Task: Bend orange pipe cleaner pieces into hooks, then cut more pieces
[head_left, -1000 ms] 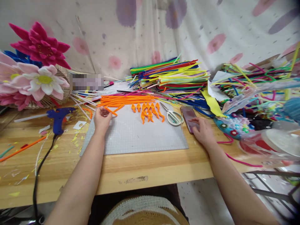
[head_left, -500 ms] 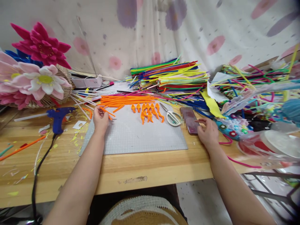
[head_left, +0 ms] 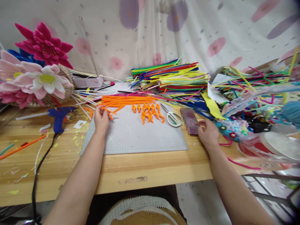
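Observation:
My left hand (head_left: 101, 118) is closed on short orange pipe cleaner pieces (head_left: 110, 111) at the left edge of the grey cutting mat (head_left: 140, 140). Just behind it lies a bundle of orange pipe cleaners (head_left: 127, 100). Several small twisted orange shapes (head_left: 149, 110) rest in rows on the mat's upper part. My right hand (head_left: 207, 132) is beside a phone (head_left: 190, 122), its fingers at the phone's right edge; whether they grip anything is too small to tell. White-handled scissors (head_left: 173, 119) lie between the orange shapes and the phone.
A blue glue gun (head_left: 58, 120) with a black cord lies left of the mat. Felt flowers (head_left: 45, 47) stand at the back left. Coloured pipe cleaners (head_left: 173, 75) are piled at the back. A plastic-wrapped tub (head_left: 278, 145) is at the right.
The whole view has shifted slightly. My left hand keeps hold of the orange pieces, which have tilted a little. My right hand remains by the phone, its fingers slightly lower.

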A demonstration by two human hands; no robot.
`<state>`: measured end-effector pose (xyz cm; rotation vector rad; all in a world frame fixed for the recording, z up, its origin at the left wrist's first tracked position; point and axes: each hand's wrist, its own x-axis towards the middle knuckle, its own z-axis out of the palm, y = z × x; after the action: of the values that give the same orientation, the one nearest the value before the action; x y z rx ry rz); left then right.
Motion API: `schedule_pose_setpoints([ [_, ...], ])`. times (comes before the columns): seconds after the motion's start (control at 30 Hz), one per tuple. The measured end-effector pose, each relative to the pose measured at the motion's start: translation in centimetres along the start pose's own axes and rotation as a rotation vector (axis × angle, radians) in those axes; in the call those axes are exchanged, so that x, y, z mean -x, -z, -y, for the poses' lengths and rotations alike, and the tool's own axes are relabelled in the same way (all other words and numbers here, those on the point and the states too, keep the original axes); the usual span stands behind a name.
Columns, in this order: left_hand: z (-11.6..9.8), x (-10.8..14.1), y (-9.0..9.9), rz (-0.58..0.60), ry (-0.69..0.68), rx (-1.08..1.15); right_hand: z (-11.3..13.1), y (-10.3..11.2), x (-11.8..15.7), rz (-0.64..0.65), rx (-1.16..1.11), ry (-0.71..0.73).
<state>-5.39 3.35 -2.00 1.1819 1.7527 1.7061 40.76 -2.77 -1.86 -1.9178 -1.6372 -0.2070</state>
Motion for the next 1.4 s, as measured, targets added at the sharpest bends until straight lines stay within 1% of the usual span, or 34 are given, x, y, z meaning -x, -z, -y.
schedule_pose_setpoints([
  [0.13, 0.4, -0.2, 0.0, 0.003, -0.02, 0.002, 0.1, 0.1, 0.1, -0.105, -0.002, -0.012],
  [0.2, 0.6, -0.2, -0.1, -0.004, -0.039, -0.007, 0.2, 0.0, 0.1, -0.12, 0.006, 0.0],
  [0.3, 0.4, -0.4, -0.2, -0.017, -0.062, -0.036, 0.6, 0.0, 0.1, -0.098, -0.005, 0.024],
  [0.37, -0.1, -0.4, -0.4, -0.013, -0.078, -0.053, 1.1, 0.1, 0.0, -0.079, -0.025, 0.039],
  [0.43, -1.0, -0.1, -0.8, 0.02, -0.069, -0.043, 2.0, 0.1, -0.3, -0.046, -0.055, 0.07],
  [0.5, -2.3, 0.5, -1.3, 0.1, 0.005, 0.025, 3.2, 0.1, -0.6, 0.002, -0.094, 0.121],
  [0.6, -4.4, 2.3, -2.0, 0.236, 0.128, 0.178, 5.8, -0.3, -0.9, 0.105, -0.162, 0.218],
  [0.67, -5.5, 3.7, -2.2, 0.327, 0.209, 0.265, 8.1, -0.8, -0.9, 0.2, -0.201, 0.273],
  [0.77, -6.4, 5.7, -2.4, 0.52, 0.382, 0.352, 12.4, -1.6, -0.7, 0.32, -0.289, 0.334],
  [0.8, -6.4, 6.1, -2.5, 0.586, 0.416, 0.367, 13.9, -1.9, -0.5, 0.351, -0.313, 0.365],
  [0.83, -6.5, 6.5, -2.5, 0.627, 0.433, 0.381, 15.5, -2.1, -0.4, 0.383, -0.34, 0.396],
  [0.9, -6.4, 7.0, -2.7, 0.664, 0.435, 0.402, 18.4, -2.7, -0.1, 0.477, -0.405, 0.434],
  [0.97, -6.1, 7.1, -2.7, 0.644, 0.416, 0.426, 20.6, -3.2, 0.2, 0.569, -0.477, 0.439],
  [1.03, -5.7, 6.9, -2.6, 0.604, 0.402, 0.447, 21.7, -3.7, 0.2, 0.556, -0.516, 0.45],
  [1.1, -5.2, 6.7, -2.3, 0.561, 0.401, 0.463, 21.2, -3.9, -0.1, 0.48, -0.539, 0.446],
  [1.17, -4.8, 6.4, -1.9, 0.517, 0.401, 0.478, 18.8, -3.6, -0.5, 0.375, -0.542, 0.386],
  [1.23, -4.5, 6.0, -1.6, 0.455, 0.386, 0.495, 14.9, -3.0, -0.8, 0.224, -0.493, 0.291],
  [1.3, -4.4, 5.7, -1.4, 0.38, 0.37, 0.512, 10.0, -2.0, -0.8, 0.08, -0.361, 0.233],
  [1.37, -4.3, 5.4, -1.5, 0.324, 0.367, 0.524, 5.1, -0.9, -0.4, -0.028, -0.199, 0.174],
  [1.4, -4.3, 5.3, -1.6, 0.314, 0.369, 0.524, 3.0, -0.5, 0.0, -0.051, -0.132, 0.147],
])
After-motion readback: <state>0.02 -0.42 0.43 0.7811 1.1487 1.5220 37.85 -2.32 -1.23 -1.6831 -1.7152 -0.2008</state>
